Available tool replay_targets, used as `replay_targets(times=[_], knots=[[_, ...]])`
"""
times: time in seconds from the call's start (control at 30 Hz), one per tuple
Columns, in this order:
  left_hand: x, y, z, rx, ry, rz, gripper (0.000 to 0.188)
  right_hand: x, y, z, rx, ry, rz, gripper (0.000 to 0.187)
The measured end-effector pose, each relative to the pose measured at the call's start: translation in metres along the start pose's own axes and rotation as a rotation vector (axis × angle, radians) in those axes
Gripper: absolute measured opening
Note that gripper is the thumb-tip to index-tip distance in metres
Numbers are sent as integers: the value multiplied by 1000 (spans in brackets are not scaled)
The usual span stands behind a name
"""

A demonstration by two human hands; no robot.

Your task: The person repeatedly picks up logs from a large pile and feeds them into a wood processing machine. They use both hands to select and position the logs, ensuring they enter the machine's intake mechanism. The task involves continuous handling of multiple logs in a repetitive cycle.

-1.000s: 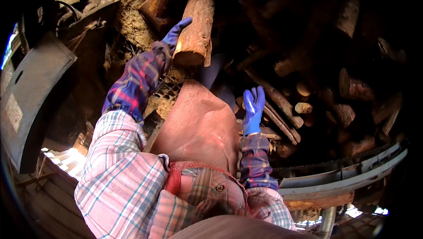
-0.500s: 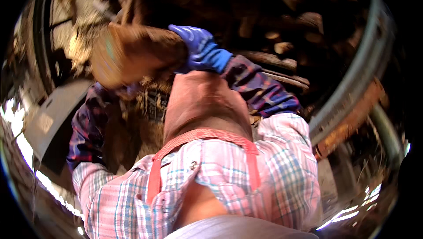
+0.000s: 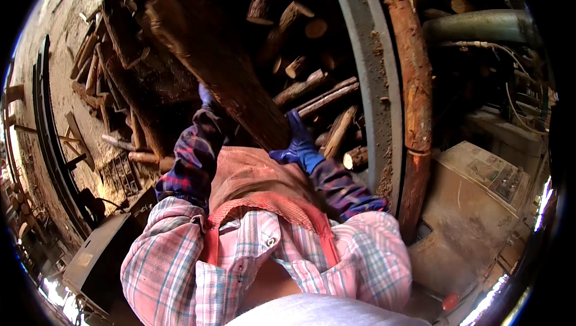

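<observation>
A thick, rough-barked log (image 3: 225,68) slants in front of my body, its wide end far and to the left, its other end close to my apron. My right hand (image 3: 298,144), in a blue-and-purple glove, grips the near end with the fingers over it. My left hand (image 3: 206,94), gloved alike, is against the log's left side. Most of its fingers are hidden beneath the wood. Both forearms wear dark plaid sleeve covers, and a reddish apron (image 3: 258,173) hangs below the log.
Cut logs (image 3: 135,80) lie heaped at the left, with more short pieces (image 3: 296,66) ahead. A grey steel beam (image 3: 378,80) runs along my right, beside a reddish-brown log (image 3: 415,74). Beyond are a green pipe (image 3: 480,27) and a dusty machine cabinet (image 3: 468,206).
My view has turned rightward. The log has swung from the left, its near end now at my apron. Both hands stay on it; the right one has come lower.
</observation>
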State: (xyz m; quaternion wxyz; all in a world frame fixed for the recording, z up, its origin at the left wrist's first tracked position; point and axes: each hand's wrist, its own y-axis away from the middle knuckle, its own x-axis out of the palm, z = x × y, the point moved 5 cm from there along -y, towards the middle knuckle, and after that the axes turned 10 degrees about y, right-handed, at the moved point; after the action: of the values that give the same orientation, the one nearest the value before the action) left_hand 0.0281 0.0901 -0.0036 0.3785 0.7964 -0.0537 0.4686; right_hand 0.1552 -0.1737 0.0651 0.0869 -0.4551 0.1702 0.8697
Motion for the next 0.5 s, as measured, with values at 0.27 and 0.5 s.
replay_targets(times=[0.27, 0.5], knots=[[275, 28, 79, -19, -175, 609, 43, -81, -23, -29, 49, -662, -466, 117], [376, 18, 58, 337, -557, 1074, 40, -341, -153, -76, -114, -594, -594, 95]])
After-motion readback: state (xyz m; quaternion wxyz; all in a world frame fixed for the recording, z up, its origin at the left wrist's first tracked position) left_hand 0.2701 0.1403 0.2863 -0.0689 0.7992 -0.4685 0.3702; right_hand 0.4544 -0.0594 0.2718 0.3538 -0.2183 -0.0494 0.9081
